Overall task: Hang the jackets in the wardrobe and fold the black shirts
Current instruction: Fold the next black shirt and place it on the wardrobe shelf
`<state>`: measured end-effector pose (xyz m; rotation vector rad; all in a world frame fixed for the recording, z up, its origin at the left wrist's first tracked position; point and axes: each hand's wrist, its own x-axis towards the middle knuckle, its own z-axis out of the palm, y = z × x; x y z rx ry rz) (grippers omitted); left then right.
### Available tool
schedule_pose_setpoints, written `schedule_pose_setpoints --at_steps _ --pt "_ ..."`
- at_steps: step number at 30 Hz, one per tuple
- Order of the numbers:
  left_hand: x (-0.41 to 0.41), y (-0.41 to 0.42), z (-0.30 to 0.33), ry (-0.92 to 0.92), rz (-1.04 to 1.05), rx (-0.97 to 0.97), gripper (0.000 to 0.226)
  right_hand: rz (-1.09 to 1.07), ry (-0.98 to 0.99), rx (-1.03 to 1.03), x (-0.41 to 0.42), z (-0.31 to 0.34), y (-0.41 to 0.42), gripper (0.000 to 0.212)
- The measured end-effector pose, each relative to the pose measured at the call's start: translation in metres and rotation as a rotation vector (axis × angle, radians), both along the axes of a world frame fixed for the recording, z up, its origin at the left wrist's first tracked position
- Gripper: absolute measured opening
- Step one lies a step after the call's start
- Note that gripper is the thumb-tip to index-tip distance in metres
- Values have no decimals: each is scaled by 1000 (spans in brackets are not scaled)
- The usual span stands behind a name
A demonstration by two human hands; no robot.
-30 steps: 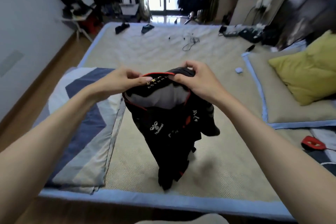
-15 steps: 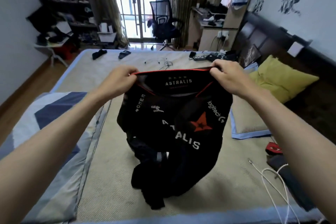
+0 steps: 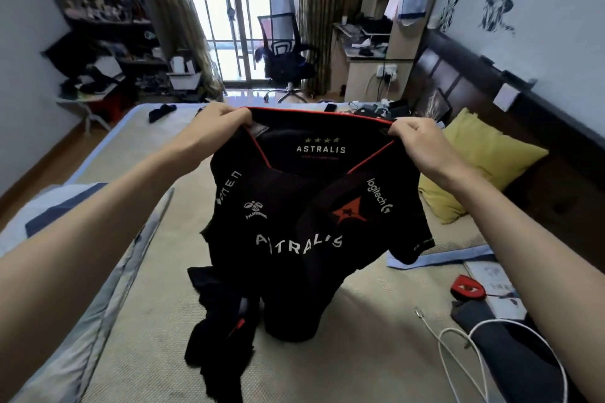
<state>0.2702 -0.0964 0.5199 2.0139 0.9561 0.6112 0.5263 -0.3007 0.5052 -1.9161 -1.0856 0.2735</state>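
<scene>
Left hand (image 3: 218, 123): raised over the bed, fingers curled down over the left end of the red-trimmed collar, gripping the cloth; forearm runs in from the lower left corner.
Right hand (image 3: 420, 141): raised at about the same height, fingers curled round the right end of the same collar, gripping it; forearm runs in from the lower right.
Black shirt (image 3: 314, 226): held up between the two hands by its collar, neck opening stretched wide and facing the camera; inner neck print reads "ASTRALIS" under four stars; front carries white "ASTRALIS" lettering, a red star emblem, a small white logo, "logitech" down the right shoulder; right sleeve hangs free; lower part crumpled, its bunched hem resting on the bed.
Bed (image 3: 327, 366): beige woven mat on top, pale blue edging; runs from the near edge of view to the window end.
Striped quilt (image 3: 75, 278): grey, blue and white; lies along the left side of the bed, beside the shirt.
Yellow pillow (image 3: 481, 167): on the right of the bed, behind the right wrist, near the dark headboard (image 3: 458, 82).
White cable (image 3: 458, 347): looped on the mat at lower right, partly over a dark garment (image 3: 504, 353).
Red-and-black pouch (image 3: 467, 287): on the mat just above that garment.
Office chair (image 3: 284, 59): black, at the barred window past the foot of the bed.
</scene>
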Motion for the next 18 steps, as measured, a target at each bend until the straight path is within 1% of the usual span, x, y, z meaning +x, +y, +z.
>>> schedule_pose_setpoints --at_steps 4,9,12,15,16,18 --pt "7 -9 2 37 -32 -10 34 32 55 68 10 1 -19 18" --pt "1 -26 17 128 -173 -50 40 64 -17 166 -2 7 -52 9" --pt "-9 -45 33 146 -216 -46 49 74 -43 184 -21 19 -77 14" --pt "-24 -63 49 55 -369 -109 62 49 -120 217 -48 31 -112 23" --pt "-29 -72 54 29 -433 -139 60 42 -133 236 -59 36 -125 24" --pt "-45 -87 57 -43 -552 -182 42 41 -164 262 -83 45 -154 24"
